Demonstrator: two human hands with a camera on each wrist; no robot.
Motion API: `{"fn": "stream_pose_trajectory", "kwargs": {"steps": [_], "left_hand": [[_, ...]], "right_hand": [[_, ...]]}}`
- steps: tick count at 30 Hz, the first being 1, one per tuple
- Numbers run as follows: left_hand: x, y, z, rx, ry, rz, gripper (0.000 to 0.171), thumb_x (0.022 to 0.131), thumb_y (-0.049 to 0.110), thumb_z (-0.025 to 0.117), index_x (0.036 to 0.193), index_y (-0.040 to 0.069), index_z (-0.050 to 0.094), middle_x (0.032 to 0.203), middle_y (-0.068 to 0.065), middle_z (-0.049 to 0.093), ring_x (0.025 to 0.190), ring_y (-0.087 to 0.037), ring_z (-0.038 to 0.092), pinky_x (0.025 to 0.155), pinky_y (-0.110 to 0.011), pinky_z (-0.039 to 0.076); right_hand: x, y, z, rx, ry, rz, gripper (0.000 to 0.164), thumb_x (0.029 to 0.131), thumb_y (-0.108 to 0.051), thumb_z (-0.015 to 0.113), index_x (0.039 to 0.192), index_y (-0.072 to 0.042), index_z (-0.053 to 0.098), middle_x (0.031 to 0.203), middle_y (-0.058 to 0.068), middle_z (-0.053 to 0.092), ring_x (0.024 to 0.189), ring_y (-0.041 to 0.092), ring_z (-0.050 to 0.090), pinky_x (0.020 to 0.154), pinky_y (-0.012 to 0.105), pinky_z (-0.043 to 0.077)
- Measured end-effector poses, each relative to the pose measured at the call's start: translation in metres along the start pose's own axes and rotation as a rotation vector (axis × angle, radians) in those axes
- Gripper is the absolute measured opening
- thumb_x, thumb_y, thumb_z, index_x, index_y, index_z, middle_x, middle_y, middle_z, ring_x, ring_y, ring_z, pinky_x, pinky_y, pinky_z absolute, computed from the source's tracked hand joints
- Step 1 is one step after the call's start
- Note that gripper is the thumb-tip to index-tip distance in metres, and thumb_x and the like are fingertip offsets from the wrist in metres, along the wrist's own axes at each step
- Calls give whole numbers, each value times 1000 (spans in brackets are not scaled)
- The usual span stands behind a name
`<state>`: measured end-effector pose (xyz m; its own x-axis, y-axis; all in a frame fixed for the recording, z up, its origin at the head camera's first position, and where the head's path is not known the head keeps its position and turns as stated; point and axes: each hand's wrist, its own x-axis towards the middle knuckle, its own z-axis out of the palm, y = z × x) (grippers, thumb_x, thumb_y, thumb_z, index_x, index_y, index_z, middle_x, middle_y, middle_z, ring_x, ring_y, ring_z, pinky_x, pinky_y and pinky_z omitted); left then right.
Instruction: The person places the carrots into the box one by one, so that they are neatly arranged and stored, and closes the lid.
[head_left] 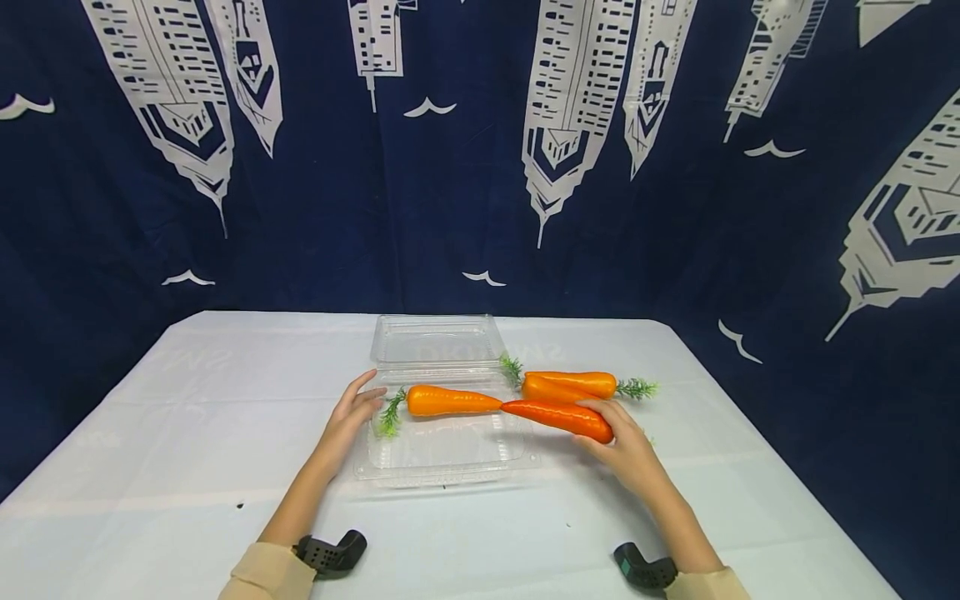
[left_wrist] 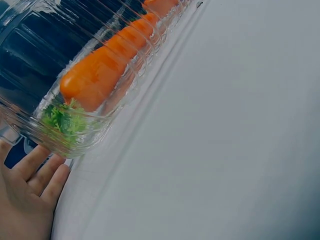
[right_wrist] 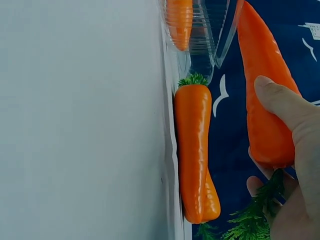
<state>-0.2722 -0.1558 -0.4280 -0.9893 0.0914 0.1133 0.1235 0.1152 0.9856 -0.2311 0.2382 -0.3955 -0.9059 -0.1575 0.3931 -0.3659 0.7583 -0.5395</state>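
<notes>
My right hand (head_left: 626, 450) grips a red-orange carrot (head_left: 562, 418) by its thick end, thumb on one side. The carrot is held up, its tip pointing left over the right edge of a clear plastic clamshell container (head_left: 450, 454). In the right wrist view its green top hangs below the fingers (right_wrist: 255, 185). One orange carrot (head_left: 450, 401) lies in the container's base, leafy end to the left. At the container's left side is my left hand (head_left: 348, 425), fingers extended; the left wrist view shows the fingertips (left_wrist: 56, 162) at its wall.
Two more orange carrots (head_left: 573, 383) lie together on the white table (head_left: 225, 417), right of the container. The container's lid (head_left: 438, 340) is folded back behind the base. A dark blue patterned cloth (head_left: 450, 192) hangs behind the table.
</notes>
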Motion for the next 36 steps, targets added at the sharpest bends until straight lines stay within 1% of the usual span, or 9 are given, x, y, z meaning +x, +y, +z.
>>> {"fn": "stream_pose_trajectory", "kwargs": {"steps": [4, 12, 16, 19, 24, 28, 32, 36], "left_hand": [[-1, 1, 0, 4, 5, -3, 52, 93, 20, 44, 142, 20, 25, 139, -17, 42, 130, -31, 36, 108, -48, 25], [0, 0, -2, 12, 1, -4, 53, 93, 22, 44, 142, 23, 25, 139, -17, 41, 130, -31, 36, 108, -49, 26], [1, 0, -2, 7, -2, 4, 53, 93, 21, 44, 142, 22, 25, 139, -18, 41, 130, -32, 37, 107, -48, 26], [1, 1, -3, 1, -4, 8, 53, 94, 19, 43, 143, 20, 24, 139, -18, 41, 129, -32, 37, 107, -47, 27], [1, 1, -2, -13, -15, -2, 53, 94, 20, 44, 143, 21, 24, 140, -18, 40, 130, -32, 37, 107, -46, 26], [1, 1, -2, -16, -15, -4, 53, 94, 20, 44, 143, 20, 24, 139, -18, 41, 129, -32, 38, 107, -47, 26], [1, 1, -2, -11, -18, 5, 53, 94, 21, 44, 143, 20, 24, 139, -18, 41, 129, -32, 37, 107, -48, 26], [1, 1, -3, -12, -17, 5, 53, 94, 21, 44, 143, 21, 24, 140, -18, 41, 130, -32, 36, 107, -48, 26]], "right_hand": [[1, -3, 2, 5, 4, 6, 48, 78, -24, 70, 120, -11, 53, 122, 12, 53, 109, 31, 49, 91, 53, 40], [2, -12, 6, 4, -4, 25, 48, 78, -21, 71, 121, -11, 53, 123, 11, 52, 107, 29, 50, 90, 50, 41], [3, -18, 7, -21, 7, 8, 48, 76, -19, 72, 121, -10, 54, 122, 12, 54, 106, 30, 50, 87, 50, 42], [3, -23, 8, -39, 8, -9, 49, 76, -20, 73, 121, -11, 54, 120, 12, 55, 104, 30, 51, 85, 49, 43], [4, -28, 10, -58, 14, -26, 50, 74, -20, 74, 120, -14, 55, 120, 11, 55, 102, 31, 53, 83, 49, 43], [5, -31, 11, -66, 24, -38, 49, 74, -20, 74, 119, -14, 56, 119, 11, 57, 101, 31, 53, 83, 49, 44], [9, -35, 13, -81, 17, -53, 48, 74, -21, 74, 119, -14, 57, 118, 10, 58, 103, 30, 54, 82, 48, 45], [14, -40, 15, -81, 5, -82, 48, 74, -22, 74, 118, -15, 57, 118, 8, 58, 107, 28, 54, 87, 48, 45]]}}
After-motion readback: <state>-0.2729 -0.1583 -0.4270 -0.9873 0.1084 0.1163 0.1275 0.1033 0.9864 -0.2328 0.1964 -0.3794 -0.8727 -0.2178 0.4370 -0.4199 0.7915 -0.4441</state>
